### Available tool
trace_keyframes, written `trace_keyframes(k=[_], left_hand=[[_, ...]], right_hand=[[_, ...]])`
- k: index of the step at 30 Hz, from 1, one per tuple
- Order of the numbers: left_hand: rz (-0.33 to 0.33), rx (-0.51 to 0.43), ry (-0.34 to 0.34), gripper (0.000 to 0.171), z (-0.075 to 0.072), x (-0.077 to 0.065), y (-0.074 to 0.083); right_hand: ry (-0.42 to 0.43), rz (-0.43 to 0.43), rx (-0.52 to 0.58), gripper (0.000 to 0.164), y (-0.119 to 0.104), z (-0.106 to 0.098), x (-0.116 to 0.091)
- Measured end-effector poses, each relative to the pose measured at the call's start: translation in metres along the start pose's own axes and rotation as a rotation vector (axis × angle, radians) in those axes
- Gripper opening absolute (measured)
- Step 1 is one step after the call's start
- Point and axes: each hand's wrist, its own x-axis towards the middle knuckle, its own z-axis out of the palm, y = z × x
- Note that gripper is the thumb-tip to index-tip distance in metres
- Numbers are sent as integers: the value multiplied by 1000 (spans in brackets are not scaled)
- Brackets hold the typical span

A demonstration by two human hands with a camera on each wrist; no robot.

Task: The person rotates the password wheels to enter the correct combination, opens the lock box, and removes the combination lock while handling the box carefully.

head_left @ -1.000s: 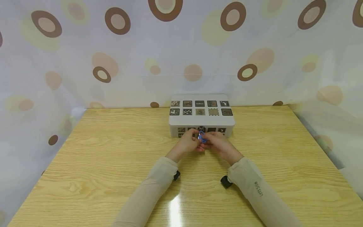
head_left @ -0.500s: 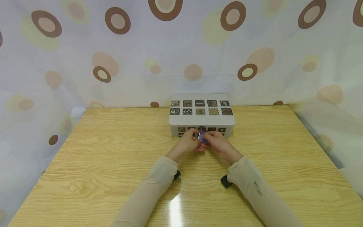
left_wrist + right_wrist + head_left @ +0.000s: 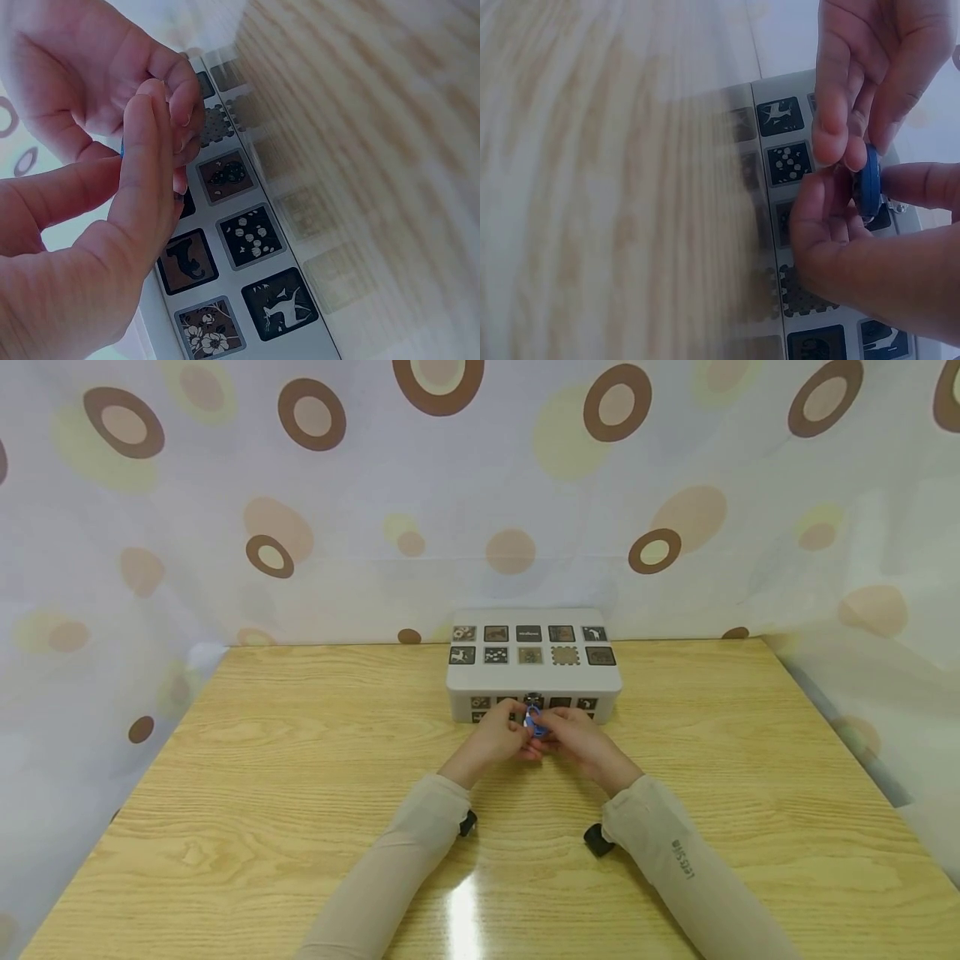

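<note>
At the front latch (image 3: 533,697) of a light grey box (image 3: 536,677), both hands hold a small blue padlock (image 3: 535,723). In the right wrist view the padlock (image 3: 868,182) appears nearly edge-on, as a thick rounded disc. My left hand (image 3: 496,734) grips it from the left, thumb and fingertips at its edge. From the other side my right hand (image 3: 582,739) pinches it with the thumb against its face. Fingers hide much of the padlock, and only a blue sliver shows in the left wrist view. The box's lid is down.
Dark square pictures cover the lid and front of the box, which stands at the back of the wooden table (image 3: 300,760). Behind it hangs a white curtain (image 3: 450,527) with brown and yellow circles. Black wrist straps (image 3: 598,841) show under the sleeves.
</note>
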Motion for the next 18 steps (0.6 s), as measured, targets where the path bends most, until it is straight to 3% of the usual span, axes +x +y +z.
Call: trace_keyframes(k=[10,18], left_hand=[[13,-2,-2,43,0,0,-1],[11,-6,-11,43,-1,1,-2]], right_hand=[[-28,-6,-7,31,1,-2,0],[-4,2,-3,29,2,-1,1]])
